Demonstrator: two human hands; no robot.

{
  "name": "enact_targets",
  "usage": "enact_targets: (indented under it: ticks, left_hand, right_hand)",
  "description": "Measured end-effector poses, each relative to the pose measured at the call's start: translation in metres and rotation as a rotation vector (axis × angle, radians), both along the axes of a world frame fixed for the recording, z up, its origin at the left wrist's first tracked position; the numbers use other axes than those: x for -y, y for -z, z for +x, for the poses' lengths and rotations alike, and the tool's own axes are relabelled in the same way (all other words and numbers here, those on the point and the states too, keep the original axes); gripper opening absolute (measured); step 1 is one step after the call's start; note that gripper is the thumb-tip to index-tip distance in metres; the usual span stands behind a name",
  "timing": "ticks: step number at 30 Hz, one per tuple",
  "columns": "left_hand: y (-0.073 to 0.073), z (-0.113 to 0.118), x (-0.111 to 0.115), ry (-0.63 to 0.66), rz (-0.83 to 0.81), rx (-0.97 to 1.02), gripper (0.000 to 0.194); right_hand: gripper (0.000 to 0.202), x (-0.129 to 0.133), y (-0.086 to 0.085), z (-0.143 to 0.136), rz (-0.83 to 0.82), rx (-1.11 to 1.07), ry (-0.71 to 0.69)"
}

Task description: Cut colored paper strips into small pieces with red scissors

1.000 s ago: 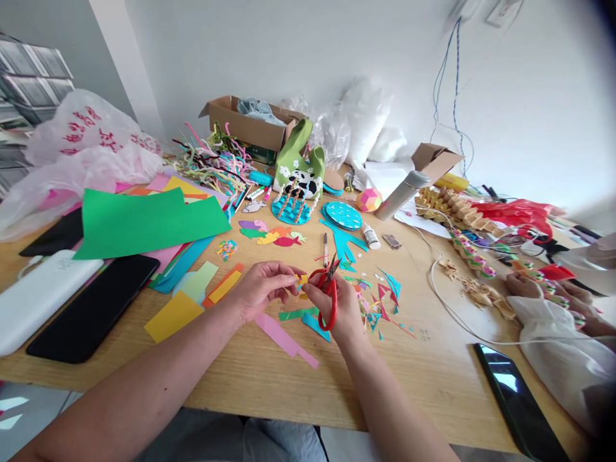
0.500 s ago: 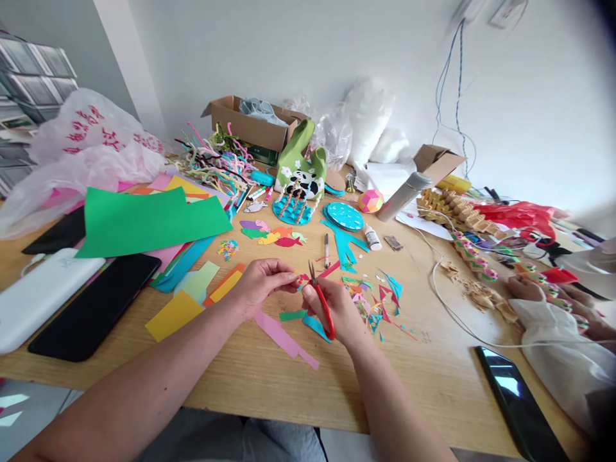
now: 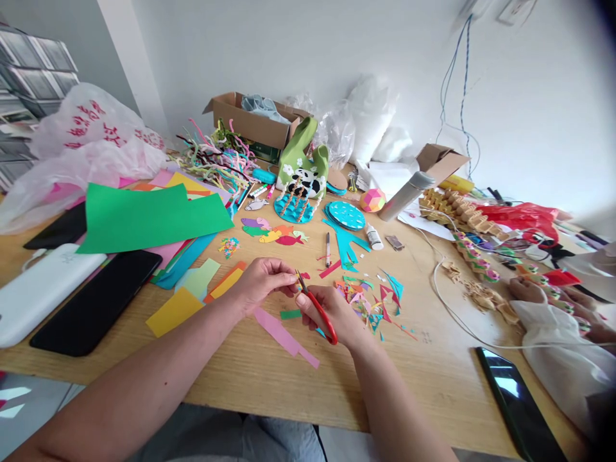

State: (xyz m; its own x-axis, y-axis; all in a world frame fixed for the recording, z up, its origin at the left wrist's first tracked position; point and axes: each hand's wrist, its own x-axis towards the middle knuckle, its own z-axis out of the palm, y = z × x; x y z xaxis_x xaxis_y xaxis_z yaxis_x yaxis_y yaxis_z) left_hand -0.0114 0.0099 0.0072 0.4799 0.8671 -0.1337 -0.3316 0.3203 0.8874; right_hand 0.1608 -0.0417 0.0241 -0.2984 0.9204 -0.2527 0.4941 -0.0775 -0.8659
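My right hand (image 3: 332, 314) is wrapped round a pair of red-handled scissors (image 3: 323, 313), its blades pointing up and left towards my other hand. The fingers of my left hand (image 3: 269, 282) are pinched at the scissor tips on a tiny red paper piece (image 3: 304, 274), mostly hidden. Paper scraps (image 3: 368, 298) in many colours lie to the right of the scissors. A pink paper strip (image 3: 279, 333) and a short green strip (image 3: 290, 314) rest below my hands. Beyond them are paper fish (image 3: 274, 234) and a small pile of coloured bits (image 3: 229, 247).
Green paper (image 3: 149, 218) covers a stack at left, beside a black phone (image 3: 96, 301) and white power bank (image 3: 43, 295). A grey bottle (image 3: 407, 196) leans behind. At right, another person's hands (image 3: 534, 292) hold a colourful strand; a cable (image 3: 462, 327) crosses the table.
The scissors have tilted left, their tips now closer to my left fingers. My left hand stays almost in place, still pinching. The view has shifted slightly.
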Motion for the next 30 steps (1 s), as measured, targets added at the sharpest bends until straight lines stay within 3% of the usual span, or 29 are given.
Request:
enact_targets:
  ticks: [30]
  left_hand:
    - [-0.0027, -0.0010, 0.0010, 0.000, -0.065, 0.020, 0.018]
  right_hand:
    - [0.043, 0.0005, -0.0022, -0.0004, -0.047, -0.022, 0.039]
